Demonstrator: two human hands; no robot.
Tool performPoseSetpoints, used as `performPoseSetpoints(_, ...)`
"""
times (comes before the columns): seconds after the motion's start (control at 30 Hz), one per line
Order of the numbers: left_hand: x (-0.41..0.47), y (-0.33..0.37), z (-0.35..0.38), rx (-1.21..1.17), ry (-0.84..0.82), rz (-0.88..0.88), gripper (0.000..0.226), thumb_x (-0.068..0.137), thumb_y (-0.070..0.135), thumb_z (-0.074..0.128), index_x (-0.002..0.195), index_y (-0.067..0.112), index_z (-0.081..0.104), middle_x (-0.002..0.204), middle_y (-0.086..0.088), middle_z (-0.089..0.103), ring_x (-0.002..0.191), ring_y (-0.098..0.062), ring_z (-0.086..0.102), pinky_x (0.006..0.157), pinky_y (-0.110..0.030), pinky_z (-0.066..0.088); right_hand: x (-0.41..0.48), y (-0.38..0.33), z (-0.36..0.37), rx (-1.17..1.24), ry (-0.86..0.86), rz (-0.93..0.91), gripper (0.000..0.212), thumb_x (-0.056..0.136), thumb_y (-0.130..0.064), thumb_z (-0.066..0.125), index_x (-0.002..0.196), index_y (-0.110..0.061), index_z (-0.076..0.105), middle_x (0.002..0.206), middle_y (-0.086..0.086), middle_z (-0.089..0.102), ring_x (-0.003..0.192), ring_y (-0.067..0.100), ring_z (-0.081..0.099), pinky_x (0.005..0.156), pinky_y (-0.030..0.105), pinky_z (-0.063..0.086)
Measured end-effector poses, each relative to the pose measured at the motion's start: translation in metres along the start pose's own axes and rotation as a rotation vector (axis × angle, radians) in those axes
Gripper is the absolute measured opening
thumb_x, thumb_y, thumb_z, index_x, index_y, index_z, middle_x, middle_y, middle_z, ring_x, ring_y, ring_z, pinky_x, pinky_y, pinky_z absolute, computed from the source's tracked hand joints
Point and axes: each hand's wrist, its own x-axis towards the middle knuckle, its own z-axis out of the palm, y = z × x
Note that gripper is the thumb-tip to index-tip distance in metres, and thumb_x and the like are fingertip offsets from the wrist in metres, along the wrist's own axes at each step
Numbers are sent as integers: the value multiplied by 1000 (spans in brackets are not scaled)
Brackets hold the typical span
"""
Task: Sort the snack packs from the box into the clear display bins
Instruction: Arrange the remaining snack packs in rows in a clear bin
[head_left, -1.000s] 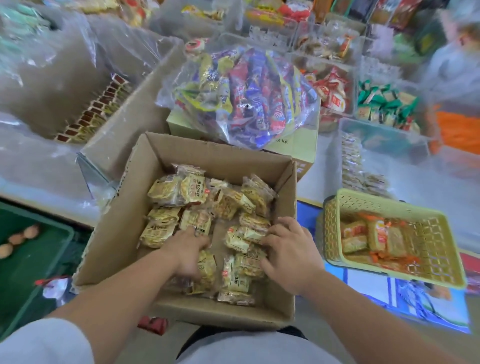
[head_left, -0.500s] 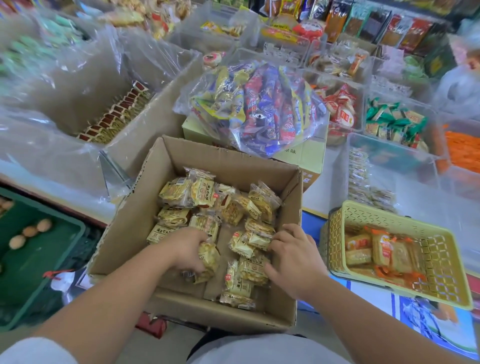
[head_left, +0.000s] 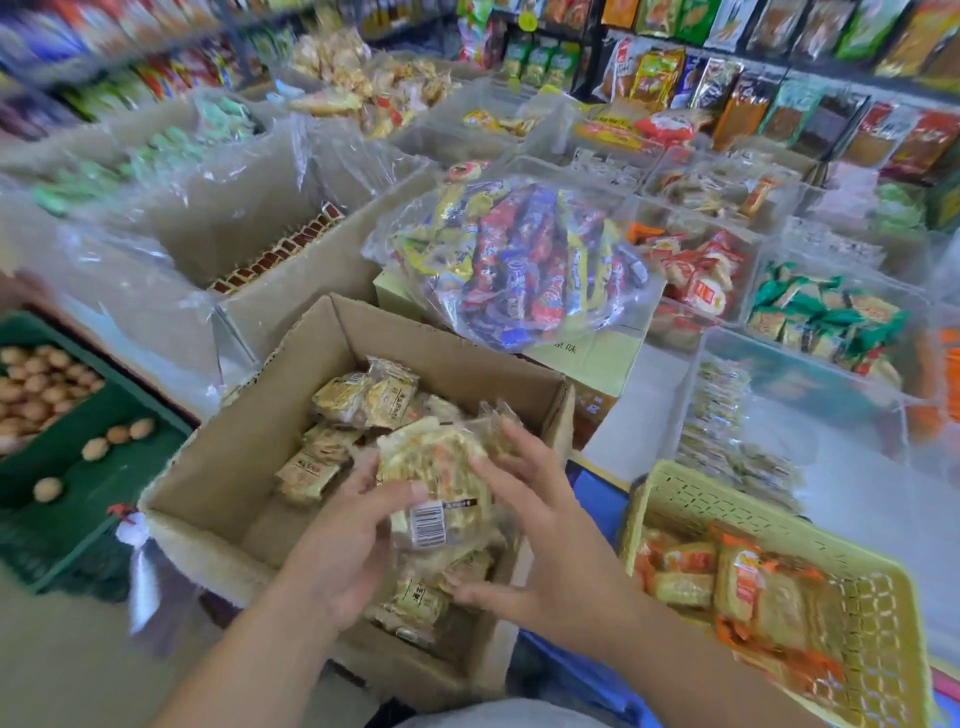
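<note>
An open cardboard box (head_left: 244, 467) stands in front of me with several yellow snack packs (head_left: 363, 397) inside. Both hands hold a stack of these packs (head_left: 441, 483) lifted above the box. My left hand (head_left: 345, 540) grips the stack from the left and below, thumb on top near a barcode label. My right hand (head_left: 540, 525) presses against its right side with fingers spread. Clear display bins (head_left: 810, 374) fill the counter to the right and behind; one near bin holds small packs (head_left: 722, 415) along its left wall.
A yellow plastic basket (head_left: 727, 504) with orange packs sits at the right. A clear bag of mixed candy (head_left: 519, 260) lies on a carton behind the box. A green crate (head_left: 83, 493) with round nuts is at the left. Shelves of packaged snacks line the back.
Both hands gathered packs inside the box and have lifted a stack up out of it. The camera view has tilted upward toward the shelves.
</note>
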Motion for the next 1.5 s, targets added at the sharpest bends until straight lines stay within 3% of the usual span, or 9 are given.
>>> performPoseSetpoints(0.2, -20, -53, 86, -173, -164, -15, 50, 91, 46, 64, 131, 18, 70, 133, -19, 68, 121, -38, 67, 92, -57, 58, -44, 46, -50, -28, -9, -74, 84, 76, -29, 86, 148, -41, 44, 166, -18, 12, 146, 4, 31, 112, 31, 41)
performPoseSetpoints(0.3, -19, -77, 118, -332, -148, -44, 65, 97, 68, 41, 127, 20, 73, 138, -19, 65, 129, -39, 61, 106, -64, 47, -65, 64, -75, 33, -4, -45, 75, 78, -21, 81, 145, -36, 50, 164, -18, 23, 147, 4, 30, 114, 26, 36)
performPoseSetpoints(0.6, -17, -110, 182, 11, 146, 5, 41, 96, 46, 53, 124, 21, 70, 120, -11, 76, 106, -31, 75, 71, -43, 63, -98, 103, -136, 418, 56, 201, 41, 86, -38, 63, 126, -49, 62, 141, -28, 47, 133, 3, 48, 105, 42, 48)
performPoseSetpoints(0.7, -11, -110, 200, 85, 228, 8, 33, 105, 41, 50, 113, 20, 74, 114, -12, 77, 102, -31, 76, 73, -43, 62, -101, 116, -151, 561, 196, 287, 26, 89, -51, 61, 112, -43, 69, 117, -11, 66, 103, 13, 67, 90, 39, 54)
performPoseSetpoints(0.83, -1, -107, 224, 163, 247, 42, 31, 106, 37, 51, 110, 17, 74, 109, -12, 79, 96, -28, 77, 64, -37, 63, -109, 143, -169, 789, 290, 485, 54, 83, -67, 62, 102, -17, 71, 103, 18, 72, 101, 41, 67, 92, 63, 52)
performPoseSetpoints(0.93, 9, -109, 244, 239, 218, 33, 32, 106, 34, 52, 97, 24, 80, 110, -11, 79, 98, -28, 77, 85, -49, 60, -116, 158, -175, 966, 327, 517, 24, 90, -45, 69, 110, -31, 71, 106, 7, 76, 95, 35, 74, 75, 53, 62)
performPoseSetpoints(1.07, 21, -115, 270, 332, 130, -33, 33, 107, 40, 50, 117, 21, 74, 120, -13, 75, 113, -37, 70, 107, -61, 47, -129, 176, -176, 1024, 404, 610, 33, 89, -35, 73, 118, -41, 59, 110, -3, 74, 79, 36, 76, 66, 61, 60)
performPoseSetpoints(1.37, 51, -133, 301, 462, 104, -100, 31, 104, 38, 54, 87, 33, 79, 98, -5, 80, 74, -18, 77, 62, -31, 52, -145, 204, -197, 758, 391, 525, 23, 99, -29, 62, 113, -45, 69, 126, -13, 55, 90, 25, 74, 60, 20, 56)
performPoseSetpoints(1.5, 64, -136, 308, 451, 116, -140, 28, 104, 35, 53, 97, 26, 79, 102, -8, 80, 81, -21, 78, 57, -29, 55, -154, 215, -214, 609, 160, 464, 73, 83, 1, 48, 140, -44, 52, 138, -33, 42, 127, 0, 53, 94, 18, 51)
